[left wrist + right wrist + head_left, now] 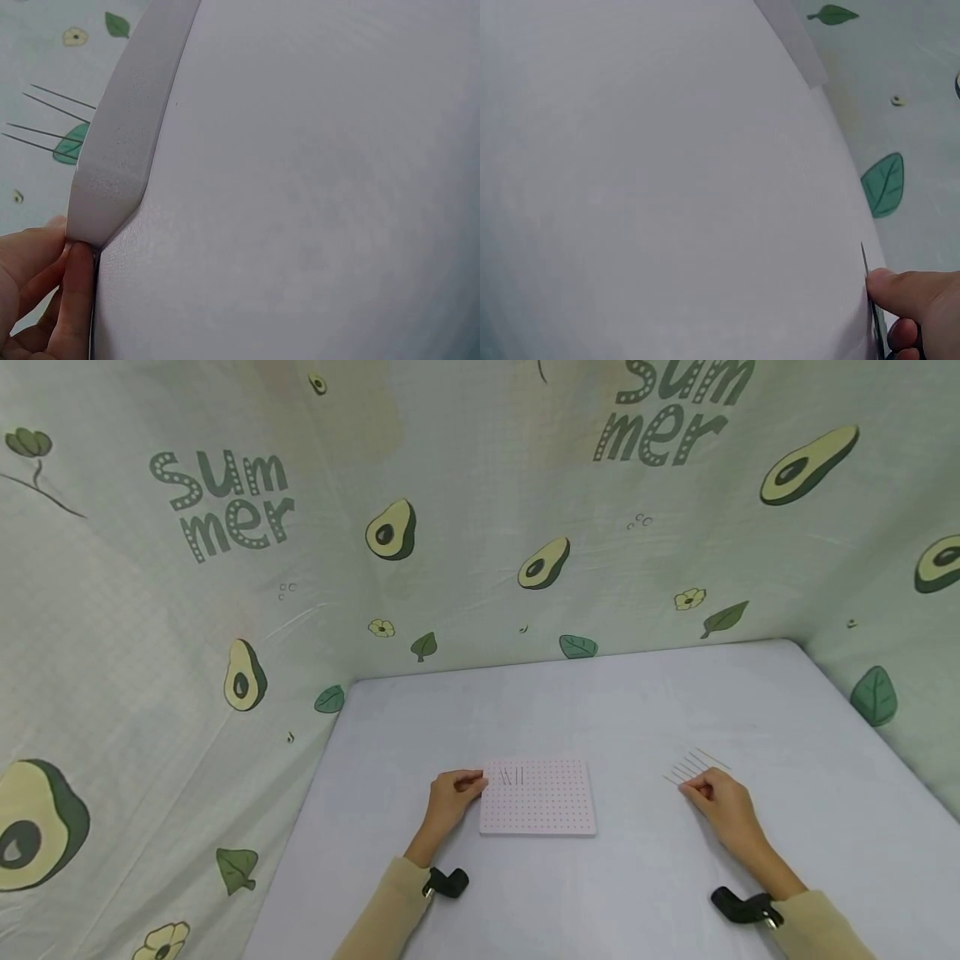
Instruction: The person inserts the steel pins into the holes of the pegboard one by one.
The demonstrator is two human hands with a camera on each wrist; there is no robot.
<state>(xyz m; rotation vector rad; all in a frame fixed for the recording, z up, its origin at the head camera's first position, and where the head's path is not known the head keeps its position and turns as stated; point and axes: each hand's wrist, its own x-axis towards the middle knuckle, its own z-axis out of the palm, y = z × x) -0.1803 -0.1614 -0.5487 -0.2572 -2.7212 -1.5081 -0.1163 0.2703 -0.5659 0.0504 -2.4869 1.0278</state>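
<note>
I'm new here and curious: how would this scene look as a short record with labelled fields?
Board: pinkish-white pegboard with a grid of holes
Pins in board: four thin pins, sticking up near its far left corner
Left hand: holds the pegboard's left edge
Right hand: seems to pinch a single pin
Loose pins: several, lying in a row on the white table
Backdrop: avocado-print curtain

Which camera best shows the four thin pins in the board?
The left wrist view: it shows the four pins larger and side-on, sticking out past the board's edge, their bases hidden. The head view shows them from above, as thin lines. The right wrist view shows none of them, but another pin at the right hand.
</note>
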